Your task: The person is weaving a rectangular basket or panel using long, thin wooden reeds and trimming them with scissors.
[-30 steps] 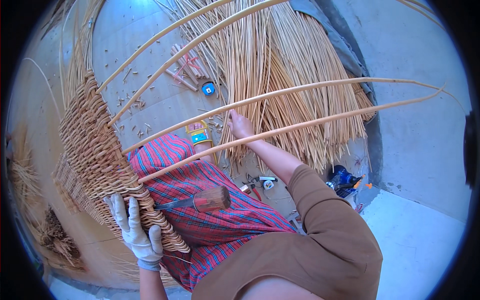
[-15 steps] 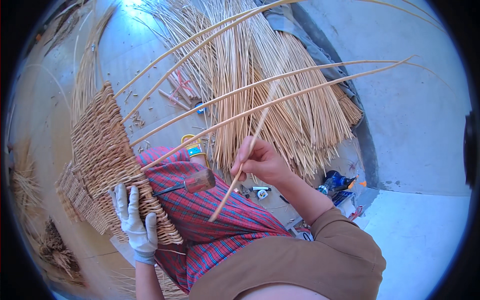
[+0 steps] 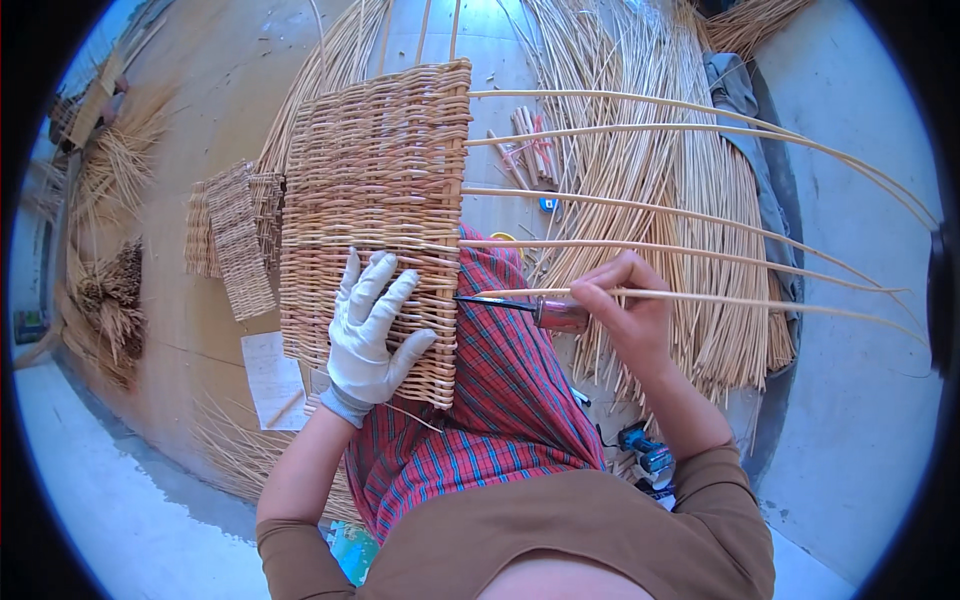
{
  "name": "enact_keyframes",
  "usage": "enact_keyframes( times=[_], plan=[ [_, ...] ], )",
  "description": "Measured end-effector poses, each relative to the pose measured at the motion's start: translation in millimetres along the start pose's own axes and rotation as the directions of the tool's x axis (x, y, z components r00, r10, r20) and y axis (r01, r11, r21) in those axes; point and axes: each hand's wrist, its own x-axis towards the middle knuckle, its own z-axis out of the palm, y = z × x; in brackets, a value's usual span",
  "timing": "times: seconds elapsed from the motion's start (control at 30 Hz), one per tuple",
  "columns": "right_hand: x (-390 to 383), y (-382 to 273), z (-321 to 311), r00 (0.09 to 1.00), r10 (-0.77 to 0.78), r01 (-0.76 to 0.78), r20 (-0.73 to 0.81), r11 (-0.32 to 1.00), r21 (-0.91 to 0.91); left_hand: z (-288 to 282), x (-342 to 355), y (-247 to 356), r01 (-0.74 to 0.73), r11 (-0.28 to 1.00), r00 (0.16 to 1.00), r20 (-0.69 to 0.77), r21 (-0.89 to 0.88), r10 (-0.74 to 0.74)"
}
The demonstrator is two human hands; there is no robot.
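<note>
The gloved left hand (image 3: 372,335) lies spread on the woven panel (image 3: 375,170); right of center, the right hand (image 3: 637,308) pinches a rod (image 3: 720,297).

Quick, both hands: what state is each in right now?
Left hand: open, gloved, resting on the woven wicker panel.
Right hand: closed, bare, pinching a wicker rod.

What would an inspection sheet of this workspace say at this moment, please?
Surface: brown floor, bearing a paper sheet.
Job's things: woven panel, projecting rods along its right edge; handled tool meeting that edge.
Left grip: gloved, spread on the panel.
Right grip: bare, pinching another rod.
Clutter: tied stick bundle, blue tool.
Cables: nothing seen.
Surroundings: rod pile rightward; smaller woven pieces leftward.
</note>
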Motion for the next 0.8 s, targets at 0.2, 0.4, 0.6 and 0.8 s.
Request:
enact_keyframes(
  times=[0.2,0.4,0.6,0.8],
  plan=[
    [6.9,-1.6,14.9,0.962,0.271,-0.257,-0.032,0.940,0.224,7.1,-0.8,-2.6,-0.007,1.000,1.000,-0.030,-0.015,0.006],
    [5.6,7.6,10.1,0.996,0.066,-0.066,-0.057,0.998,0.000,4.6,3.6,-4.9,-0.021,0.999,0.999,-0.035,-0.037,0.019],
    [16.3,-6.2,28.8,0.943,0.168,-0.111,0.287,0.972,-0.206,6.8,3.4,-10.2,-0.049,0.997,0.999,-0.016,-0.065,0.048],
    [47.1,-21.9,20.6,0.676,0.473,-0.271,0.565,0.873,-0.406,10.8,2.4,-11.2,-0.050,0.996,0.998,-0.038,-0.080,0.047]
  ],
)
